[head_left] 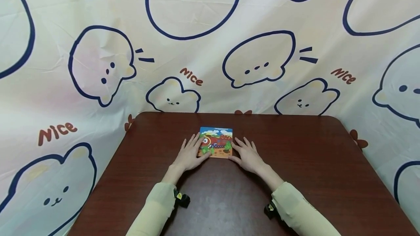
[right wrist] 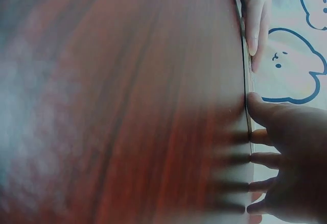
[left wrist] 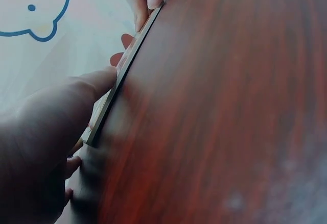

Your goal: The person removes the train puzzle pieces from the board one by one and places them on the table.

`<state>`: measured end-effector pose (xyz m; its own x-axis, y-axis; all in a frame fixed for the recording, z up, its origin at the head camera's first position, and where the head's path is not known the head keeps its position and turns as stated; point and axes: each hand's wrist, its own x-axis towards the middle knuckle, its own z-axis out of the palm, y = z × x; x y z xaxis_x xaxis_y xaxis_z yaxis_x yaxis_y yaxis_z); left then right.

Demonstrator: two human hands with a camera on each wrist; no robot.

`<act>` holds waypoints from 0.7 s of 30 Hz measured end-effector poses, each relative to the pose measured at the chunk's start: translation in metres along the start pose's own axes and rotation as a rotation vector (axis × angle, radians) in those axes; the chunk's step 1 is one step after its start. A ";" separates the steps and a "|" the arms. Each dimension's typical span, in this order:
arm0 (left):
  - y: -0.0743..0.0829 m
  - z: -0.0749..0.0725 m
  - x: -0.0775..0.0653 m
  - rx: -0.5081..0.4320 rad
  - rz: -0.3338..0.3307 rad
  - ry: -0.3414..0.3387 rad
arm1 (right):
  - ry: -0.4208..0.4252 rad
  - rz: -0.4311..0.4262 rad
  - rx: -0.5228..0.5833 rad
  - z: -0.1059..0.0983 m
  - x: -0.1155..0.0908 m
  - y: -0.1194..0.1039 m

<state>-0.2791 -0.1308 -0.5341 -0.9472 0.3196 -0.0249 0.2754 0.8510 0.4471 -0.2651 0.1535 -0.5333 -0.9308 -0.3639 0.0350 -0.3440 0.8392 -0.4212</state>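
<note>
A thin square picture board [head_left: 218,145] lies flat near the far side of the table, printed with a red cartoon figure, green plants and a blue sky. My left hand [head_left: 187,156] rests at its left side, fingers extended, the thumb over the front left corner. At the right side, my right hand [head_left: 249,157] has its fingers spread, with tips right at the edge. In the left wrist view the board [left wrist: 127,63] shows edge-on, the left thumb [left wrist: 99,81] on its front edge. The right wrist view has the right hand [right wrist: 301,152] with thumb and fingers along the edge.
The brown wooden table [head_left: 305,163] has rounded far corners. A pale cloth [head_left: 210,57] with cartoon bears hangs behind and beside it. Dark wrist cameras [head_left: 182,199] are strapped at both sleeve cuffs.
</note>
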 end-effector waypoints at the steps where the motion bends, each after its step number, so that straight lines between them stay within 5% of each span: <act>1: 0.000 0.000 0.000 0.004 0.000 -0.003 | 0.000 -0.002 -0.012 0.000 0.000 0.000; 21: -0.003 -0.004 0.007 0.043 0.019 -0.006 | 0.003 0.035 0.024 -0.003 0.012 0.005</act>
<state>-0.2868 -0.1332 -0.5323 -0.9407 0.3385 -0.0225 0.3004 0.8619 0.4084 -0.2784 0.1545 -0.5327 -0.9426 -0.3333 0.0230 -0.3083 0.8414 -0.4439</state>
